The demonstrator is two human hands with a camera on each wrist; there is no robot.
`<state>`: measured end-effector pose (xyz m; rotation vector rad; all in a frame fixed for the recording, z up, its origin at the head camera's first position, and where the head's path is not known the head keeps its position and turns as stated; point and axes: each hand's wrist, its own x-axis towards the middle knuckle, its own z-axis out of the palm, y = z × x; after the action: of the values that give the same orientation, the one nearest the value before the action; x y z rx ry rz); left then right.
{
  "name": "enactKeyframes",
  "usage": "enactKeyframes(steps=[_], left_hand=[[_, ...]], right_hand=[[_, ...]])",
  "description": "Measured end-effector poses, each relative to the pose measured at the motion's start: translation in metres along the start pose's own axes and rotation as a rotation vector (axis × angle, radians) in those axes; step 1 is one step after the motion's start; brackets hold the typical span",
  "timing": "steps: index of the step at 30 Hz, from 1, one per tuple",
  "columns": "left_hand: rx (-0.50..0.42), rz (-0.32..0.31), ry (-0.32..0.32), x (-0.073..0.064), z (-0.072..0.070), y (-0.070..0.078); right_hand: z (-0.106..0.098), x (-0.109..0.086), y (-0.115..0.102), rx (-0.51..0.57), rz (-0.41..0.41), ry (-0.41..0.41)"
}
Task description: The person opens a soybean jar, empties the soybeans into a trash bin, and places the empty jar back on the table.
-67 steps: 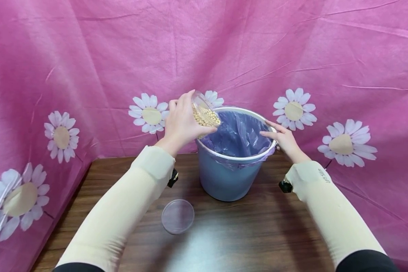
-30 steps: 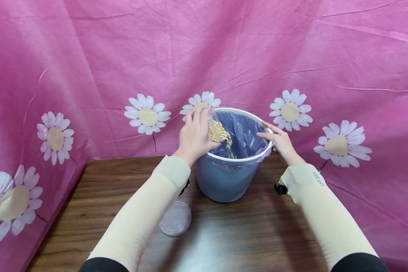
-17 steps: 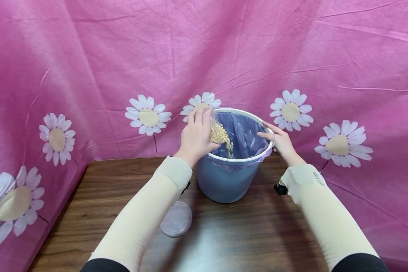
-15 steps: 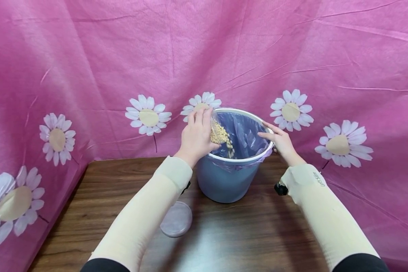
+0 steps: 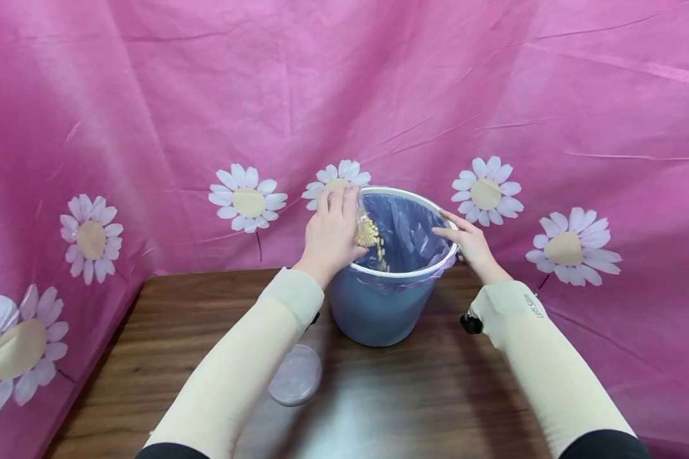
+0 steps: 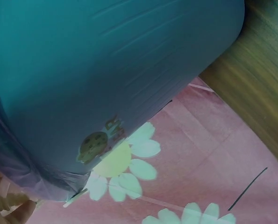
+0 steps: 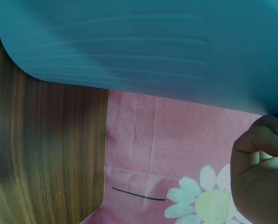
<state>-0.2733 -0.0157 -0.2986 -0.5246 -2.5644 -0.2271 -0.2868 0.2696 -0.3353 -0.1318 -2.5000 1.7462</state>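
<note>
My left hand [image 5: 328, 236] grips a clear plastic jar [image 5: 360, 205], tipped over the left rim of a blue-grey trash can [image 5: 373, 312]. Pale yellow soybeans [image 5: 367, 232] spill from its mouth into the can, which is lined with a purplish bag [image 5: 410, 226]. Much of the jar is hidden behind the hand. On the far side my right hand [image 5: 478, 250] holds the can's white rim, thumb over the inside; curled fingers [image 7: 265, 137] show below the rim in the right wrist view. The can's side fills much of both wrist views.
A round clear lid [image 5: 295, 376] lies on the wooden table [image 5: 402, 401], in front of the can and partly behind the left sleeve [image 5: 252, 357]. Pink cloth [image 5: 287, 95] printed with white daisies hangs around the back and sides.
From upper left of the can, my left hand has moved right and tilted the jar further over the rim. Beans now fall out, and fewer show in the jar. The right hand stays at the rim.
</note>
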Motion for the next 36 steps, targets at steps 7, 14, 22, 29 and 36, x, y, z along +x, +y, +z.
enactKeyframes(steps=[7, 14, 22, 29, 36], left_hand=[[0.04, 0.022, 0.003, -0.0037, -0.0017, -0.0023], [0.036, 0.04, 0.02, -0.0014, 0.0003, -0.0013], [0.062, 0.059, 0.023, -0.0005, 0.0005, 0.001], [0.09, 0.057, 0.015, -0.0004, -0.0007, 0.0023], [0.111, 0.064, 0.017, -0.0006, -0.0016, 0.0029]], right_hand=[[0.008, 0.0002, 0.0026, 0.06, -0.007, -0.004], [0.004, -0.0009, 0.0, 0.073, -0.002, -0.015], [0.0009, 0.0002, 0.0013, 0.119, 0.02, -0.011], [0.0011, 0.0007, 0.0017, 0.112, 0.036, 0.005], [0.0015, 0.0006, 0.0031, 0.09, 0.021, 0.016]])
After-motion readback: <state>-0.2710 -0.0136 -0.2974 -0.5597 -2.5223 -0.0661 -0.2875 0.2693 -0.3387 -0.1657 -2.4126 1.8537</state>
